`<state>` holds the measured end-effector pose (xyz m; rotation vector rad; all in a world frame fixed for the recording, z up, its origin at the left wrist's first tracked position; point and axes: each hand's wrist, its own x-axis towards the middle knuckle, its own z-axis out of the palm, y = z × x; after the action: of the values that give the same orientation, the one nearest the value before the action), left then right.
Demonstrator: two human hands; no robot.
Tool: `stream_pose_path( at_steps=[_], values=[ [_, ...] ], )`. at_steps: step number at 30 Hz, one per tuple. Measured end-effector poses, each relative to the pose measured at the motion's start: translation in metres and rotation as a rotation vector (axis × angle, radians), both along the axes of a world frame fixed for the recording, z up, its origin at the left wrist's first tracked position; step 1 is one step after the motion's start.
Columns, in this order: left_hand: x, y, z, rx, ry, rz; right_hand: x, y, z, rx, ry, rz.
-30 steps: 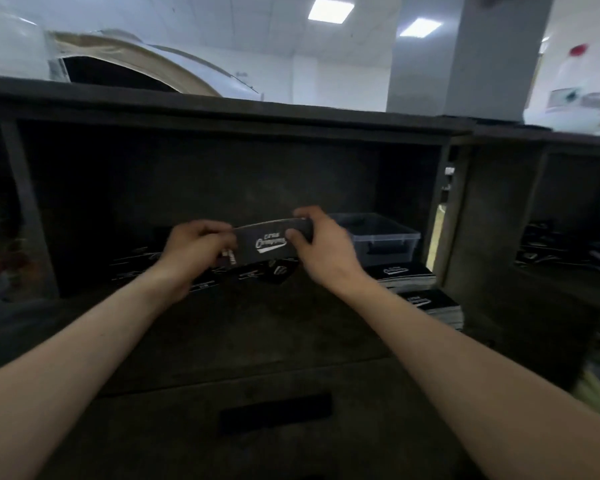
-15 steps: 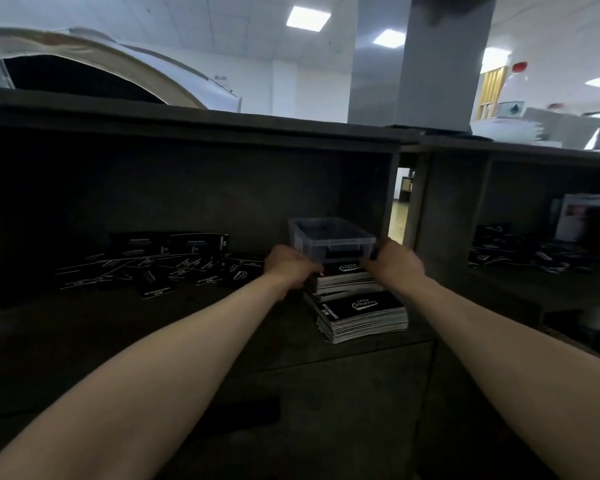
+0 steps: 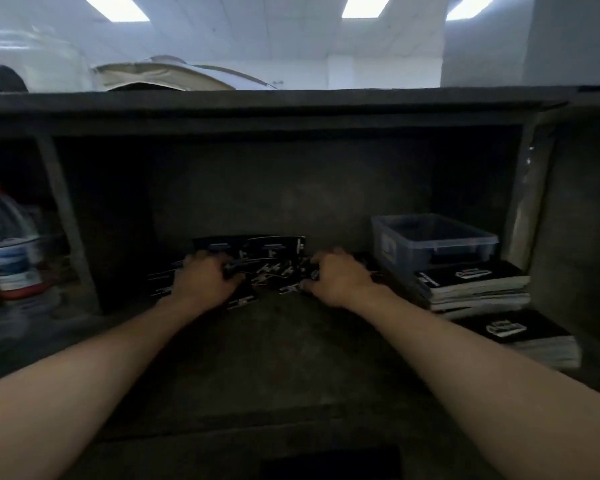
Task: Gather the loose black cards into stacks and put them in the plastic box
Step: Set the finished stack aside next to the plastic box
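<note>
Black cards (image 3: 274,271) bunched between left hand (image 3: 205,284) and right hand (image 3: 340,280)

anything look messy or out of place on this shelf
Yes. The loose black cards lie scattered at all angles mid-shelf, overlapping, between and under the left hand and right hand. The clear plastic box sits atop a stack of black-covered booklets rather than on the shelf itself.
</note>
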<state>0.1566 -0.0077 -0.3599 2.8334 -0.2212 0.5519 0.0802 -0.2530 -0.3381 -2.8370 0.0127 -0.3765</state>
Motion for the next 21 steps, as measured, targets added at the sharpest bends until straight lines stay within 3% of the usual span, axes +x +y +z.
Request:
stream_pose_path(
  at_steps=[2, 5, 8, 12, 16, 19, 21],
  values=[
    [0.015, 0.032, -0.001, 0.060, 0.159, 0.130, 0.029, 0.016, -0.008, 0.054, 0.124, -0.014],
    [0.034, 0.062, 0.001, -0.053, 0.342, 0.164, 0.064, 0.027, -0.021, 0.109, 0.178, -0.072],
    [0.049, 0.064, -0.003, -0.119, 0.383, 0.116, 0.088, 0.027, -0.034, 0.051, 0.204, -0.069],
    [0.060, 0.044, -0.003, -0.019, 0.438, 0.058, 0.099, 0.018, -0.038, -0.061, 0.244, 0.036],
    [0.051, 0.037, 0.010, 0.137, 0.410, -0.100, 0.099, 0.015, -0.021, 0.003, 0.171, 0.053],
    [0.039, 0.045, 0.019, -0.041, 0.232, -0.186, 0.097, 0.014, -0.017, 0.018, -0.002, 0.012],
    [0.035, 0.048, 0.022, -0.002, 0.188, -0.157, 0.094, 0.015, -0.019, 0.073, -0.069, 0.035]
  ],
)
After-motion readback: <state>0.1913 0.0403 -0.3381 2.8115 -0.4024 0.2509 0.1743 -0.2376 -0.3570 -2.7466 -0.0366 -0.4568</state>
